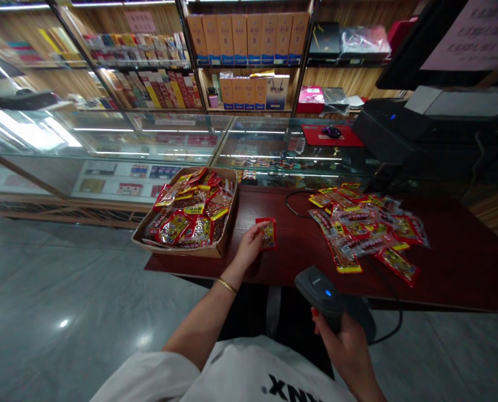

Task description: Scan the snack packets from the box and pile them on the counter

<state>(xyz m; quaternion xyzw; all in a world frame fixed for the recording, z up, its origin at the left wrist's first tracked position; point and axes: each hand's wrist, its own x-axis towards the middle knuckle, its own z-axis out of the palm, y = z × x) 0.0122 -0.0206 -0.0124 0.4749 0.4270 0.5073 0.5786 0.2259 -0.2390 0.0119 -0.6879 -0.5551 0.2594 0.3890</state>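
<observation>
My left hand (pixel 249 245) is closed on the edge of a small red-and-yellow snack packet (pixel 269 234), over the dark red counter (pixel 288 209). To its left stands a cardboard box (pixel 199 251) heaped with similar shiny packets (pixel 194 209). In my right hand (pixel 347 346) is a dark barcode scanner (pixel 320 287) with a blue light glowing on top, its head tilted toward the packet. My fingers wrap round the scanner's handle. A loose pile of snack packets (pixel 358 223) lies on the counter at the right.
A glass display case (pixel 148 142) runs behind the counter. At the right are a black printer-like machine (pixel 420 139), a monitor (pixel 450 39) and a red mouse pad (pixel 311 134) with a mouse (pixel 331 132). A black cable (pixel 293 206) lies on the counter. Shelves of boxes (pixel 249 39) line the wall.
</observation>
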